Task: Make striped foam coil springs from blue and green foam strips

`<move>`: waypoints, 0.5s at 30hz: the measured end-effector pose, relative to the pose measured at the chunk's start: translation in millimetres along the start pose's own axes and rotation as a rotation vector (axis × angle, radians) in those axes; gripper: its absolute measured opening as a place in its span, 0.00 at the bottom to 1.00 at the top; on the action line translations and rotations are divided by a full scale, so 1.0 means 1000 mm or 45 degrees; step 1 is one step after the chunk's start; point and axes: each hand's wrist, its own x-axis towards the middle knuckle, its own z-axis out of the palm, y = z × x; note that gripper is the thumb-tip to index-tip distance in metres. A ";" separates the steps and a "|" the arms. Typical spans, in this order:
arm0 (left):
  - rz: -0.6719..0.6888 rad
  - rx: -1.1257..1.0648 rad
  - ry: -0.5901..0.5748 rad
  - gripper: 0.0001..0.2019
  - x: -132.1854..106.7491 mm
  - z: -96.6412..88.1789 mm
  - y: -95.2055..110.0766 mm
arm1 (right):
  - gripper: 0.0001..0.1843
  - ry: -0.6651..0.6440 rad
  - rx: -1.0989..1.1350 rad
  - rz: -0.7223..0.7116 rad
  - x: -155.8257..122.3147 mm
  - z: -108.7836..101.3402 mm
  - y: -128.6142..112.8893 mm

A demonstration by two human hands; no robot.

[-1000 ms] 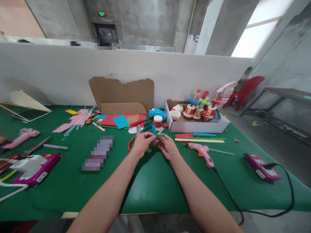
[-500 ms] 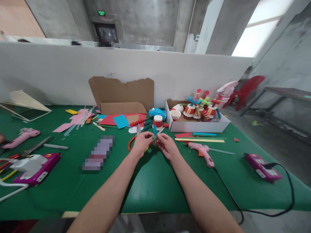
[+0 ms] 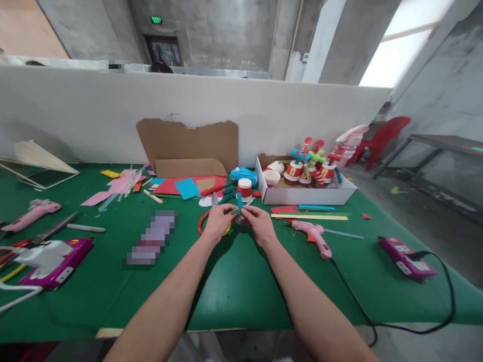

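My left hand (image 3: 220,222) and my right hand (image 3: 258,224) meet over the middle of the table, fingertips pinched together. Between them is a small folded paper strip (image 3: 239,200), blue where it stands up and green where it lies across. Both hands grip it near the fold, which the fingers partly cover. Beneath my left hand lie scissors (image 3: 201,222) with orange and yellow handles, blades pointing away. Just beyond the fingers stands an upturned red and white paper cup (image 3: 244,191), with a small red disc (image 3: 257,194) beside it.
A white box (image 3: 309,196) holds cup figures at the back right. A pink glue gun (image 3: 312,234) and paper strips (image 3: 309,217) lie right, near a purple power strip (image 3: 405,259). Coloured paper (image 3: 187,188) lies behind; another glue gun (image 3: 33,214) and cutting tools lie left.
The strip's green part has swung out towards my left fingers and shows more sideways. Both hands stay close together. At the far left, another person's hand has left the view.
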 end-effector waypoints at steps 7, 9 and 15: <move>0.002 -0.178 -0.082 0.13 0.001 -0.003 -0.004 | 0.16 0.069 0.178 0.026 0.003 0.000 0.004; 0.007 -0.181 -0.107 0.14 0.001 -0.003 -0.005 | 0.16 0.080 0.196 0.037 0.003 0.000 0.004; 0.074 -0.026 -0.026 0.14 0.001 -0.003 -0.007 | 0.16 0.028 0.161 0.054 0.001 0.001 0.004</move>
